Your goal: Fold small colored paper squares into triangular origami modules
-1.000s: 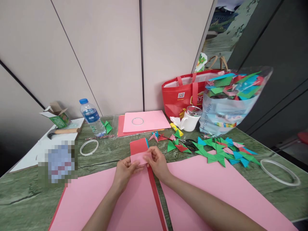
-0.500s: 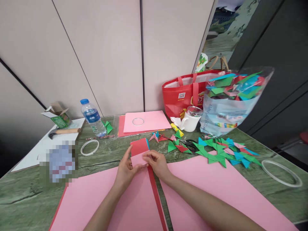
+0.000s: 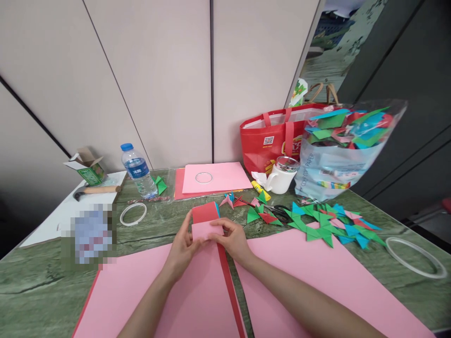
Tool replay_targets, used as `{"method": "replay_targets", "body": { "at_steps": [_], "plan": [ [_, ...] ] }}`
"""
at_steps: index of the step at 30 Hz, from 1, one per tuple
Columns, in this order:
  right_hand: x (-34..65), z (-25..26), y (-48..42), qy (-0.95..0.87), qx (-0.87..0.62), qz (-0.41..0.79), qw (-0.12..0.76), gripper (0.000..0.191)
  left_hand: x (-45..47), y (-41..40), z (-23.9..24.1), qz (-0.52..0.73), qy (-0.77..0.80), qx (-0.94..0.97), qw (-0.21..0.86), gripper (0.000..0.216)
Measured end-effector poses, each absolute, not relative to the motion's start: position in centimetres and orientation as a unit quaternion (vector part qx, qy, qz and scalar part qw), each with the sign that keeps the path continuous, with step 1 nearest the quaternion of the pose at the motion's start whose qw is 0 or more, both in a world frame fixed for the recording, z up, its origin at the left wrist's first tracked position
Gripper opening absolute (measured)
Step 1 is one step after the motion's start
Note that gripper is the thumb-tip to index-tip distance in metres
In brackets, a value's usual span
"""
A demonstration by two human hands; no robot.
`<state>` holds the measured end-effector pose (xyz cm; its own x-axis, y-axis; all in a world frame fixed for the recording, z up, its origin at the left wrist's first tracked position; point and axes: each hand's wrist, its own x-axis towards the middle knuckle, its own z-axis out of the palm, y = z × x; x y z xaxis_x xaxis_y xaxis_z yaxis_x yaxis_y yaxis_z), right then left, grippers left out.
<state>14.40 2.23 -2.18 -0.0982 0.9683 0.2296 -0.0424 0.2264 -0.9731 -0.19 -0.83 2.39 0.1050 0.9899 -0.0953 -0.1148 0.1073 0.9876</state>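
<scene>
Both my hands meet at the table's middle on a small pink paper piece [image 3: 206, 230]. My left hand [image 3: 183, 251] pinches its left edge, fingers closed on it. My right hand [image 3: 232, 239] grips its right side, fingers curled over the top. The piece lies over a large pink sheet [image 3: 197, 291] with a red strip [image 3: 230, 286] along its right edge. Just beyond it sits a small stack of red paper [image 3: 205, 212]. A second large pink sheet [image 3: 327, 277] lies under my right forearm.
Folded triangles [image 3: 331, 223] in green, blue and pink and black scissors [image 3: 280, 211] lie right. Behind are a white mug [image 3: 282, 176], a clear bag of folded pieces [image 3: 341, 145], a red bag [image 3: 271, 141]. Left: water bottle [image 3: 138, 170], tape ring [image 3: 133, 214], hammer [image 3: 95, 190].
My hands have closed in on the pink piece, the left fingers sliding up its left edge and the right fingers curling over it. The view has shifted slightly.
</scene>
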Motion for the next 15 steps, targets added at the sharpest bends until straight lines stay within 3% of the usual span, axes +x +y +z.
{"method": "replay_targets", "body": {
  "at_steps": [15],
  "plan": [
    [14.42, -2.85, 2.93, -0.462, -0.322, 0.614, 0.553, 0.031, -0.98, -0.34, 1.93, 0.501, 0.414, 0.407, 0.641, 0.095]
  ]
}}
